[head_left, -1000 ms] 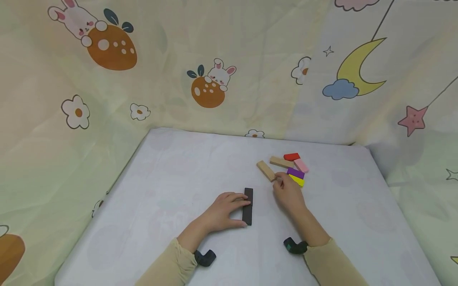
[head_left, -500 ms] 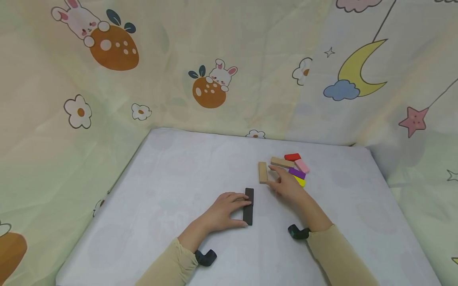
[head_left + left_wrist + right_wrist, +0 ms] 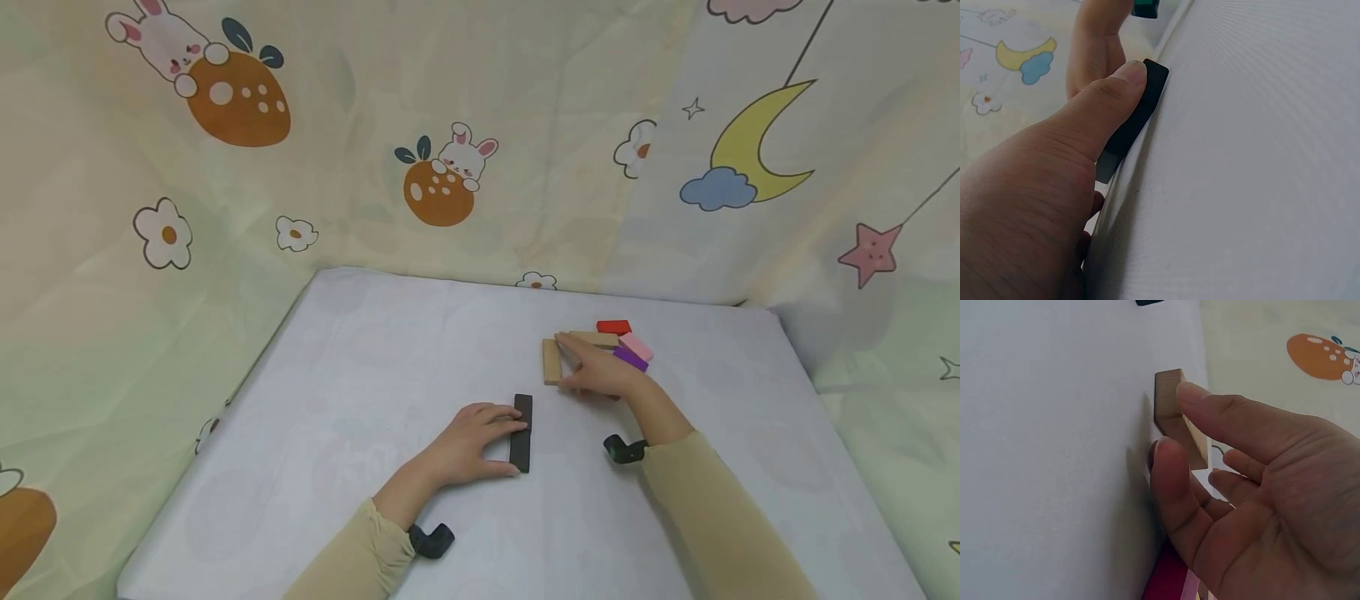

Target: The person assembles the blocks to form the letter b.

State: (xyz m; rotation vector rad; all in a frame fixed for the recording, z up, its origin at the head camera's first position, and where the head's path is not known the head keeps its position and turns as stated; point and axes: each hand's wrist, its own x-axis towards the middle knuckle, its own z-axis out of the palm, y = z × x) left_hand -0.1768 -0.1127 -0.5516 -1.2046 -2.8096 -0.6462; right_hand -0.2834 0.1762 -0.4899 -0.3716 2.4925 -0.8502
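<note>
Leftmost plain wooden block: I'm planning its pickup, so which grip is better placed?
Probably the right grip: it sits right beside the plain wooden block, while the left grip touches the black blocks, farther away.

Blocks (image 3: 600, 339) lie on the table (image 3: 300, 500) behind and right of the bar (image 3: 520, 450).

I count two hands, one left hand (image 3: 468, 450) and one right hand (image 3: 603, 372), and two black wrist devices (image 3: 431, 542). My feed shows two dark blocks (image 3: 520, 452), two wooden blocks (image 3: 551, 362), one red block (image 3: 613, 327), one pink block (image 3: 636, 347) and one purple block (image 3: 630, 359); I can't count whatever the right hand covers. Printed around one table (image 3: 337, 358), I get two rabbits (image 3: 459, 158), one crescent moon (image 3: 735, 150) and one pink star (image 3: 870, 252).
</note>
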